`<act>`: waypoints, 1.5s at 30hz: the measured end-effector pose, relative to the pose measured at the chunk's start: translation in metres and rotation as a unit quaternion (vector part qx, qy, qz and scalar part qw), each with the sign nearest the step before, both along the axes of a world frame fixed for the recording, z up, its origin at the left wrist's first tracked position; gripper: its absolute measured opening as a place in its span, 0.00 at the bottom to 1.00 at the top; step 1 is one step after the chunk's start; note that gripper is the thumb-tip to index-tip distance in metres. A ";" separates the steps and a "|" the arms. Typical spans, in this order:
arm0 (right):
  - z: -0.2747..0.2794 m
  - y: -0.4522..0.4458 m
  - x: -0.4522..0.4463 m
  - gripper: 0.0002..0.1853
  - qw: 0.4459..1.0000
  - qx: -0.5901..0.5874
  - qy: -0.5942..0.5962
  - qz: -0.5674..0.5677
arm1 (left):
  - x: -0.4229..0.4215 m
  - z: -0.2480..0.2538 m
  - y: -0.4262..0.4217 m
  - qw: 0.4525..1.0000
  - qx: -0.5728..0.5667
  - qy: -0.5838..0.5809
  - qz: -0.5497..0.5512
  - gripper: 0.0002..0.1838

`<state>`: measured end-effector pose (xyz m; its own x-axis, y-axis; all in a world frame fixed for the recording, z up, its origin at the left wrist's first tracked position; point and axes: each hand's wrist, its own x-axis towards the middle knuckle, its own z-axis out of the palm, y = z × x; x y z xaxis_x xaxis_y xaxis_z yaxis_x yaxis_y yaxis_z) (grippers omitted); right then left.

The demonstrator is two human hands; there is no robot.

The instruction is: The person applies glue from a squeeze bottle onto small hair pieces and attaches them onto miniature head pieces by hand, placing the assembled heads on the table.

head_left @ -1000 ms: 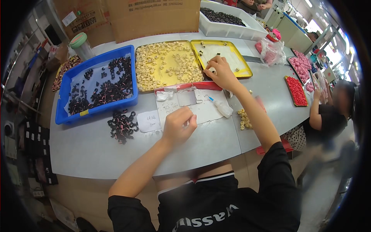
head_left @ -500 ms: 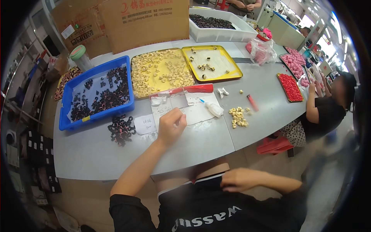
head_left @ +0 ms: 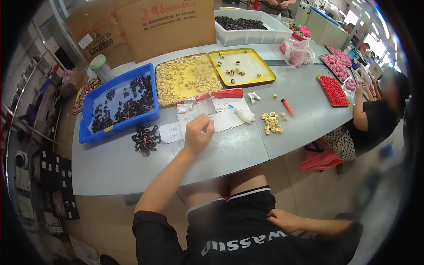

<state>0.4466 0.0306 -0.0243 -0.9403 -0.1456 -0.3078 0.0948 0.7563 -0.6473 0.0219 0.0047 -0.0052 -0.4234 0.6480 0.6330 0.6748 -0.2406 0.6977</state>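
Note:
My left hand (head_left: 198,134) is curled closed over the table, at the front edge of a white sheet (head_left: 229,128). Whatever its fingers hold, if anything, is hidden. On the sheet lie a white squeeze bottle with a blue tip (head_left: 244,115) and a crumpled white piece (head_left: 185,107). Down at my lap, my right hand (head_left: 285,220) has its fingers bent against my black clothing (head_left: 247,227), gripping the fabric. Left of my left hand are a paper label (head_left: 171,132) and a pile of black-and-pink pieces (head_left: 146,139). Small cream-gold pieces (head_left: 272,123) lie to the right.
A blue tray (head_left: 119,126) of dark pieces stands left, beside yellow trays (head_left: 190,79) (head_left: 247,73). A red tube (head_left: 288,107) lies to the right. Cardboard boxes (head_left: 172,37) and a white bin (head_left: 256,37) stand behind. Another person (head_left: 377,117) sits at the right.
The camera view has shifted slightly. My right hand has moved a little away to the right and lower at my clothing. My left hand stays closed in the same place on the table.

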 end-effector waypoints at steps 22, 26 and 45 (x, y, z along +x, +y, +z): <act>-0.008 -0.001 0.006 0.25 0.997 -0.044 -0.013 -0.058 | -0.002 -0.003 0.003 1.000 0.010 0.022 0.016 0.11; 0.001 0.002 -0.007 0.25 0.995 -0.067 -0.023 -0.063 | -0.005 0.000 0.001 1.000 0.012 0.016 0.021 0.11; 0.001 0.044 -0.077 0.16 0.966 -0.183 -0.176 -0.055 | -0.012 -0.001 0.002 0.999 0.003 0.016 0.042 0.09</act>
